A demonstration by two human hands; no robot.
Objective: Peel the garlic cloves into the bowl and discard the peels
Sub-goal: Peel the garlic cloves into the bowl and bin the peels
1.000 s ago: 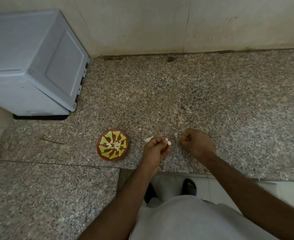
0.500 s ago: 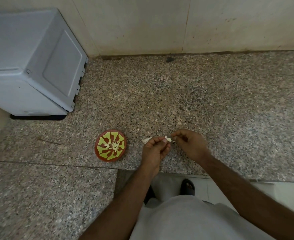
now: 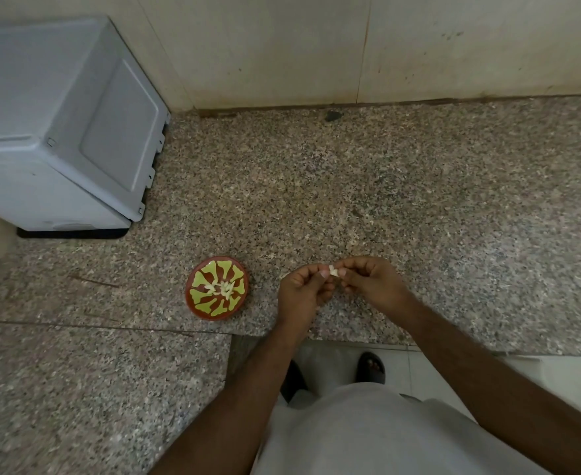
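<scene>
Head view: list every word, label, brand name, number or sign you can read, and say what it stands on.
None can be read.
Grey appliance: no lettering shows on its casing.
Bowl: only a yellow-green pattern on red, no text.
Counter and wall: no writing.

Garlic clove (image 3: pixel 332 271) mostly hidden between pinching fingertips (image 3: pixel 324 273)

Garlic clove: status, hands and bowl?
Left hand and right hand both pinch the garlic clove over the counter. Bowl to their left, peeled cloves inside. Nothing in the way.
</scene>
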